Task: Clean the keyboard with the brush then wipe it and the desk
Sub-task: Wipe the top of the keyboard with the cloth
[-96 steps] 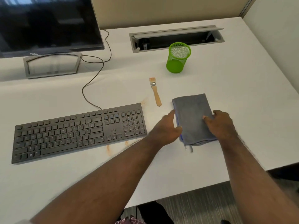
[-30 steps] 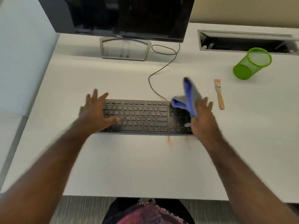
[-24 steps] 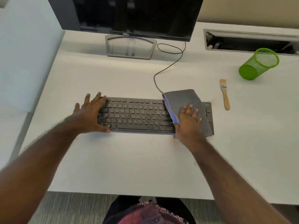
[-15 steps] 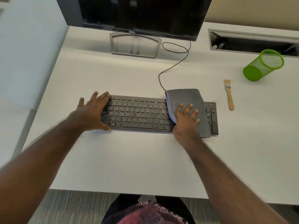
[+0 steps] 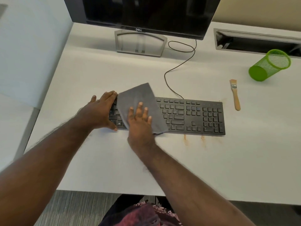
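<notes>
A black keyboard (image 5: pixel 187 115) lies across the middle of the white desk (image 5: pixel 162 168). A folded grey cloth (image 5: pixel 138 97) covers its left part. My right hand (image 5: pixel 140 123) presses flat on the cloth with fingers spread. My left hand (image 5: pixel 99 111) rests on the keyboard's left end, gripping its edge. A small wooden-handled brush (image 5: pixel 235 95) lies on the desk to the right of the keyboard, apart from both hands. Orange-brown stains (image 5: pixel 193 140) mark the desk just in front of the keyboard's right half.
A Dell monitor (image 5: pixel 146 13) on its stand (image 5: pixel 140 44) is behind the keyboard, with the keyboard cable (image 5: pixel 179 66) looping across the desk. A green mesh cup (image 5: pixel 270 65) stands at the right. An open cable tray (image 5: pixel 257 43) is at the back right. A partition wall (image 5: pixel 29 46) stands left.
My right hand slid the cloth leftward along the keyboard, from its right-middle part to its left part. My left hand stayed on the left end.
</notes>
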`<action>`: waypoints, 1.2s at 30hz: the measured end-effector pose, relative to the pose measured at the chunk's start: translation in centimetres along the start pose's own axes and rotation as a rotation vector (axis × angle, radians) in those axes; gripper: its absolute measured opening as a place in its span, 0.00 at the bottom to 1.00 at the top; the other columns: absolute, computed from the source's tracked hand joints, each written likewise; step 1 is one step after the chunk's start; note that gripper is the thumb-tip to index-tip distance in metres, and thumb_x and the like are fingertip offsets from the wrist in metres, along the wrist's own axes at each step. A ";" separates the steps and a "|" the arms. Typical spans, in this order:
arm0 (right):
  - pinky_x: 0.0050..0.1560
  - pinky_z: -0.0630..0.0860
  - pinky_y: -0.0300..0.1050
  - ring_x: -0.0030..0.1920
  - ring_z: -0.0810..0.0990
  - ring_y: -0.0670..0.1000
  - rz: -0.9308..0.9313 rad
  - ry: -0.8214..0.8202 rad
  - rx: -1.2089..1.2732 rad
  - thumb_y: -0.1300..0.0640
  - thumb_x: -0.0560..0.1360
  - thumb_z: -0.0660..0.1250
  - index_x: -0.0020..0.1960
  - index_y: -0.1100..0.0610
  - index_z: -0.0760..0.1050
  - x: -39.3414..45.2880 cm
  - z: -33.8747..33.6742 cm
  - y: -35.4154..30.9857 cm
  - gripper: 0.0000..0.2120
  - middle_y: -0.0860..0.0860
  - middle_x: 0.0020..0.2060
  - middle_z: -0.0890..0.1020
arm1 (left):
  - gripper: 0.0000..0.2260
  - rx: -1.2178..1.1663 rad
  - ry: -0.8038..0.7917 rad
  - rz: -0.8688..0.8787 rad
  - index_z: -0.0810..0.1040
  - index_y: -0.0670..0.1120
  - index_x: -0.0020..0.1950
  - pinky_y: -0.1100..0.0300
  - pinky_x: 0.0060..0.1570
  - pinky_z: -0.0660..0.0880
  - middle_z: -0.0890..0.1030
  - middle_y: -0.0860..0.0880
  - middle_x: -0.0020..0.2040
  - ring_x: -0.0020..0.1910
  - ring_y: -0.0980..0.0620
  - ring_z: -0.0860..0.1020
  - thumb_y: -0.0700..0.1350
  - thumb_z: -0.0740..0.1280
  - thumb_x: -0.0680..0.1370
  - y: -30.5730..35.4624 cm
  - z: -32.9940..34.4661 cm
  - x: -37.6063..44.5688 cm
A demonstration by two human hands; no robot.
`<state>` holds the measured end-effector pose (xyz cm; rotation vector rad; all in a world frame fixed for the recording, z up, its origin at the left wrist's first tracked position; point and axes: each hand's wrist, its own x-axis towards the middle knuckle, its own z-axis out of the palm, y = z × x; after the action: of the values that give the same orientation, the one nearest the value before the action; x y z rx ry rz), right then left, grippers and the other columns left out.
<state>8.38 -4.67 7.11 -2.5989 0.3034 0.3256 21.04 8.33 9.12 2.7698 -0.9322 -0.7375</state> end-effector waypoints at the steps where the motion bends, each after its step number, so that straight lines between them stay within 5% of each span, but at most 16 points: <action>1: 0.75 0.39 0.60 0.77 0.36 0.65 -0.049 -0.016 -0.013 0.67 0.79 0.56 0.80 0.58 0.41 0.1 0.5 -0.9 0.35 0.59 0.78 0.36 | 0.61 -0.009 0.017 0.029 0.53 0.49 0.83 0.44 0.76 0.56 0.57 0.51 0.81 0.77 0.46 0.63 0.59 0.84 0.60 -0.2 0.1 0.1; 6: 0.76 0.38 0.57 0.78 0.38 0.62 -0.169 -0.050 -0.183 0.59 0.81 0.58 0.80 0.57 0.40 1.0 1.8 -1.8 0.35 0.54 0.79 0.38 | 0.63 0.003 0.013 0.038 0.51 0.51 0.83 0.35 0.76 0.55 0.55 0.53 0.82 0.80 0.51 0.57 0.69 0.80 0.58 -0.6 0.3 0.1; 9: 0.76 0.40 0.55 0.79 0.39 0.59 -0.178 -0.057 -0.262 0.58 0.81 0.59 0.80 0.56 0.40 0.5 1.0 0.2 0.36 0.51 0.79 0.37 | 0.60 0.054 -0.003 0.001 0.51 0.52 0.83 0.36 0.78 0.52 0.53 0.52 0.83 0.78 0.46 0.64 0.64 0.82 0.61 -0.4 0.2 -0.1; 17: 0.77 0.45 0.55 0.79 0.40 0.59 0.012 -0.049 -0.308 0.64 0.78 0.61 0.79 0.57 0.36 -3.4 -3.2 9.0 0.41 0.53 0.79 0.37 | 0.62 0.105 -0.056 -0.072 0.44 0.48 0.84 0.38 0.79 0.47 0.46 0.51 0.84 0.82 0.47 0.53 0.59 0.82 0.64 0.3 0.0 0.1; 23: 0.72 0.60 0.66 0.77 0.54 0.67 0.203 0.051 -0.235 0.68 0.76 0.60 0.78 0.62 0.53 -6.6 -5.5 16.3 0.33 0.60 0.78 0.53 | 0.62 0.075 -0.050 -0.063 0.45 0.48 0.84 0.39 0.79 0.48 0.46 0.52 0.84 0.82 0.49 0.52 0.60 0.83 0.63 -0.1 0.1 0.2; 31: 0.77 0.50 0.56 0.78 0.47 0.65 0.543 0.157 -0.039 0.73 0.76 0.58 0.79 0.66 0.45 -5.6 -8.6 20.2 0.36 0.63 0.79 0.47 | 0.63 0.052 -0.050 -0.042 0.46 0.47 0.84 0.41 0.79 0.49 0.46 0.52 0.84 0.81 0.48 0.56 0.60 0.83 0.62 -0.4 0.3 0.3; 36: 0.77 0.47 0.58 0.78 0.43 0.65 0.520 0.124 0.083 0.72 0.74 0.60 0.80 0.62 0.43 -2.8 -7.7 17.0 0.40 0.59 0.79 0.45 | 0.64 0.010 -0.030 -0.027 0.45 0.49 0.84 0.43 0.79 0.52 0.52 0.52 0.83 0.78 0.46 0.63 0.59 0.84 0.61 -0.4 0.1 0.2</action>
<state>2.43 -22.60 6.82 -2.4284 1.0185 0.3182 21.32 8.58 8.82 2.7925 -0.9088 -0.7831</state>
